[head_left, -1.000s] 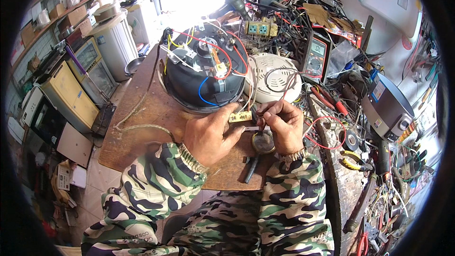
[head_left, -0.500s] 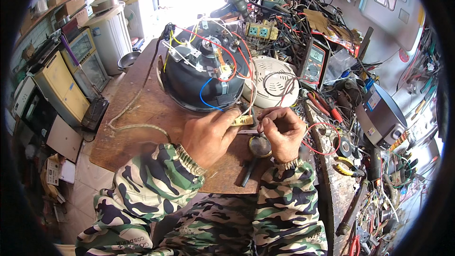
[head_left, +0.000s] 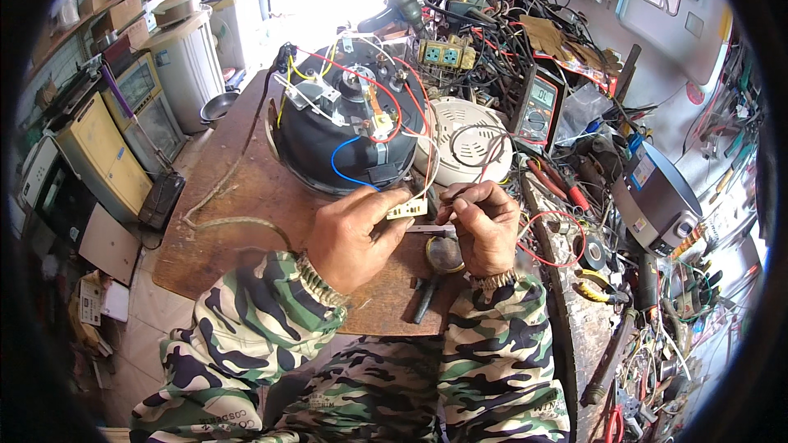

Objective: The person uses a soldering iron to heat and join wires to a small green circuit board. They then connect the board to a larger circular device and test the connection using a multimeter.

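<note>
Head view: our left hand pinches a small, light, fragile-looking circuit board by its edge; our right hand is closed on a thin tool

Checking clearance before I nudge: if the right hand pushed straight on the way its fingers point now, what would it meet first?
The right hand points left, toward the small pale circuit board pinched in the left hand. That board comes first, probably; depth is hard to judge. The upturned black cooker base lies farther up.

Both forearms are raised from below; the left hand and right hand are curled, fingertips pinched, close together.
</note>
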{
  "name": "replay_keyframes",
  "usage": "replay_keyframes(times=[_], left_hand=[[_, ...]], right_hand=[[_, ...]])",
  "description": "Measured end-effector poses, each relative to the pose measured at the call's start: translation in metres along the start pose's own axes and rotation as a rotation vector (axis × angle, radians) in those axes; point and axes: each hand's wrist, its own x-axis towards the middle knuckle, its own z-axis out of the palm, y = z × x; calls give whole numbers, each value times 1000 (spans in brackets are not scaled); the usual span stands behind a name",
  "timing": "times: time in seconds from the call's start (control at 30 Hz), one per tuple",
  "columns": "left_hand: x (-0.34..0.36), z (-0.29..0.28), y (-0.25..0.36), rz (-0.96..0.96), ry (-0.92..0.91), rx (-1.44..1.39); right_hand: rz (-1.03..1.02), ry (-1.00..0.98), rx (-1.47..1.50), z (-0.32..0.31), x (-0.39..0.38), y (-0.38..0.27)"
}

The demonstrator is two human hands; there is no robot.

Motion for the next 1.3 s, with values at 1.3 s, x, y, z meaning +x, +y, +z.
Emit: replay_keyframes(times=[1.3], left_hand=[[0, 0, 3, 41, 27, 17]], right_hand=[[-71, -140, -86, 9, -1, -1]])
